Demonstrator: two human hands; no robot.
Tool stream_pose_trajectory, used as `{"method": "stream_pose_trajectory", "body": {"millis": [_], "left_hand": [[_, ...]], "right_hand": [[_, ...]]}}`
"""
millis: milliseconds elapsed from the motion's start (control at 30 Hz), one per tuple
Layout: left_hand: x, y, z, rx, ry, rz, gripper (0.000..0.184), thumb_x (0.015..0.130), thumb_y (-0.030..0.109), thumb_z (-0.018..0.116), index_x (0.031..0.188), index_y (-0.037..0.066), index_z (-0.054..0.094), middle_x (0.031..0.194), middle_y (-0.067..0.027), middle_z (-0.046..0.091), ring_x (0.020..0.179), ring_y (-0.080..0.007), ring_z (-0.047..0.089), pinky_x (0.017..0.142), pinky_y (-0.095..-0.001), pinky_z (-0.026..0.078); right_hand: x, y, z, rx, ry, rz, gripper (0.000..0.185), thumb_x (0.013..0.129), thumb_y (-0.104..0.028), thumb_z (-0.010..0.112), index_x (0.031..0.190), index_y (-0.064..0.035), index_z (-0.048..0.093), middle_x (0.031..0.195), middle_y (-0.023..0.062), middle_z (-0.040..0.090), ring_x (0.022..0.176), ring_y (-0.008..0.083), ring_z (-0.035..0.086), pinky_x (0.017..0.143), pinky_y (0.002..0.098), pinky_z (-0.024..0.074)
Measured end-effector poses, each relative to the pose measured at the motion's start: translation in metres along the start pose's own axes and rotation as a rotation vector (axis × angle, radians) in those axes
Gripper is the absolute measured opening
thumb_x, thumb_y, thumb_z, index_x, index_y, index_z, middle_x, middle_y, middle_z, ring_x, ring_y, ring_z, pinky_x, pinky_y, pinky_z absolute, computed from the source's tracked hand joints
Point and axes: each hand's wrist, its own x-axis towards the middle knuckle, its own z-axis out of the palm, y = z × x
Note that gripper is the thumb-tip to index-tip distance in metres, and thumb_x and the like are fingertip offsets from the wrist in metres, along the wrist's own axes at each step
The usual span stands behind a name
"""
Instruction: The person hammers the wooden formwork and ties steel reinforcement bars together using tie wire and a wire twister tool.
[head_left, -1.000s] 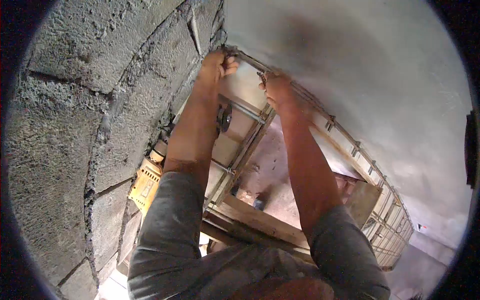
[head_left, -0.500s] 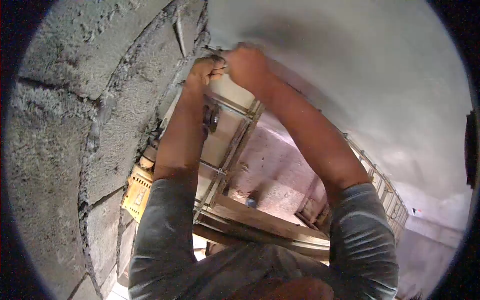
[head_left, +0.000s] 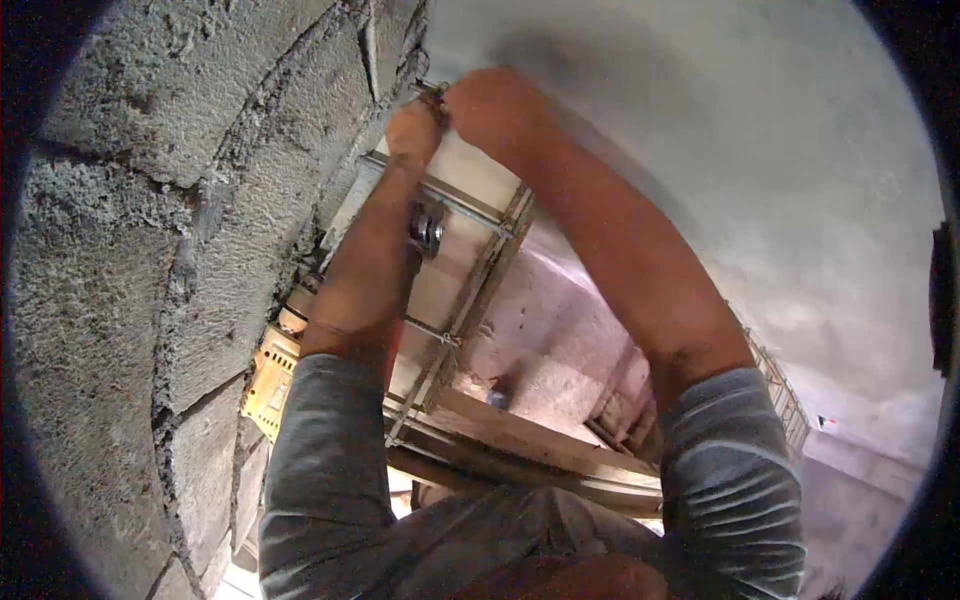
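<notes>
My left hand [head_left: 414,132] is closed close to the rough block wall [head_left: 240,250], at the top end of a rebar frame [head_left: 475,280]. Right beside it, my right hand [head_left: 488,102] is curled with its back toward me. Between the two hands a small dark bit and a thin rod end show, but the fingers hide what they grip. The frame has thin steel bars bound with wire, set over pale panels. Partly behind my left forearm sits a dark tool with a round metal head [head_left: 430,230].
A yellow power tool [head_left: 268,380] rests against the block wall, left of my left arm. Wooden beams [head_left: 540,435] cross below the frame. A smooth grey-white surface [head_left: 720,130] fills the upper right. More steel mesh [head_left: 780,385] shows beyond my right arm.
Both hands have shifted slightly upward, the left one also turning so its fingers are less visible. The right forearm has swung a little, with its elbow to the right.
</notes>
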Motion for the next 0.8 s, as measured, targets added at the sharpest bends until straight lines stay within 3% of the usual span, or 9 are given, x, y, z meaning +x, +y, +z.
{"method": "stream_pose_trajectory", "body": {"millis": [33,200,267,367,467,533,567,700,800], "left_hand": [[0.01,-0.025,0.026,0.051,0.096,0.267,0.03,0.086,0.034,0.058,0.101,0.008,0.063,0.088,-0.0212,0.066,0.082,-0.0401,0.064,0.071,-0.0477,0.051],[0.005,-0.01,0.0,-0.173,0.075,0.077,0.03,0.085,0.037,0.06,0.094,0.008,0.065,0.084,-0.0181,0.067,0.079,-0.0382,0.064,0.068,-0.0467,0.05],[0.014,-0.019,0.003,-0.255,0.114,0.084,0.031,0.084,0.039,0.061,0.091,0.009,0.065,0.083,-0.0173,0.067,0.078,-0.0376,0.064,0.067,-0.0463,0.049],[0.021,-0.028,0.004,-0.364,0.059,0.189,0.031,0.083,0.041,0.062,0.088,0.01,0.067,0.081,-0.0162,0.067,0.077,-0.0374,0.064,0.066,-0.046,0.048],[0.02,-0.023,0.001,-0.524,-0.144,-0.007,0.032,0.082,0.041,0.064,0.087,0.01,0.068,0.081,-0.0168,0.067,0.079,-0.0382,0.064,0.068,-0.0451,0.05],[0.024,-0.031,0.015,-0.208,0.041,0.049,0.032,0.081,0.041,0.065,0.09,0.01,0.068,0.083,-0.017,0.067,0.079,-0.0374,0.065,0.07,-0.043,0.051],[0.015,-0.024,0.007,-0.381,0.099,0.01,0.035,0.08,0.044,0.066,0.091,0.01,0.068,0.085,-0.0173,0.068,0.081,-0.0371,0.065,0.071,-0.0419,0.052],[0.023,-0.038,0.022,-0.204,0.001,0.088,0.035,0.08,0.045,0.065,0.09,0.012,0.068,0.085,-0.0171,0.068,0.082,-0.0381,0.065,0.072,-0.0427,0.052],[0.022,-0.047,0.034,-0.049,0.097,0.076,0.035,0.079,0.046,0.066,0.088,0.012,0.068,0.083,-0.0159,0.068,0.082,-0.0373,0.065,0.071,-0.0436,0.051]], "right_hand": [[0.014,-0.004,-0.002,0.023,-0.036,0.031,0.018,0.074,-0.011,0.056,0.08,-0.0009,0.069,0.088,0.0197,0.067,0.082,0.0313,0.067,0.071,0.0447,0.0532],[0.019,0.034,-0.033,0.204,-0.222,-0.043,0.024,0.071,-0.016,0.057,0.08,0.0033,0.068,0.085,0.0208,0.067,0.081,0.0348,0.066,0.069,0.0453,0.0533],[0.035,0.05,-0.016,0.117,-0.449,0.004,0.028,0.069,-0.02,0.059,0.081,0.0027,0.068,0.083,0.0205,0.067,0.079,0.0364,0.066,0.069,0.045,0.0533],[0.006,0.04,-0.007,0.219,-0.145,-0.062,0.025,0.069,-0.018,0.059,0.081,0.0025,0.068,0.082,0.021,0.067,0.078,0.0367,0.066,0.069,0.0456,0.0533],[0.011,0.017,0.006,0.162,-0.072,0.031,0.02,0.07,-0.015,0.059,0.079,0.0004,0.07,0.084,0.0204,0.067,0.078,0.0365,0.066,0.069,0.0456,0.0536],[0.021,0.011,-0.003,-0.028,0.109,-0.149,0.017,0.07,-0.013,0.059,0.078,-0.0016,0.07,0.085,0.0201,0.067,0.078,0.0361,0.066,0.069,0.0451,0.0539],[0.024,0.004,-0.017,-0.097,0.174,-0.204,0.017,0.07,-0.012,0.059,0.078,-0.0023,0.071,0.085,0.02,0.067,0.078,0.036,0.066,0.068,0.0449,0.054],[0.047,-0.021,-0.046,0.032,0.032,-0.143,0.016,0.07,-0.012,0.06,0.078,-0.0036,0.071,0.086,0.02,0.067,0.078,0.0348,0.067,0.068,0.044,0.0541],[0.066,-0.013,-0.055,0.056,-0.11,-0.102,0.017,0.07,-0.012,0.061,0.078,-0.0029,0.071,0.087,0.0204,0.067,0.078,0.0355,0.067,0.07,0.0448,0.0538]]}}
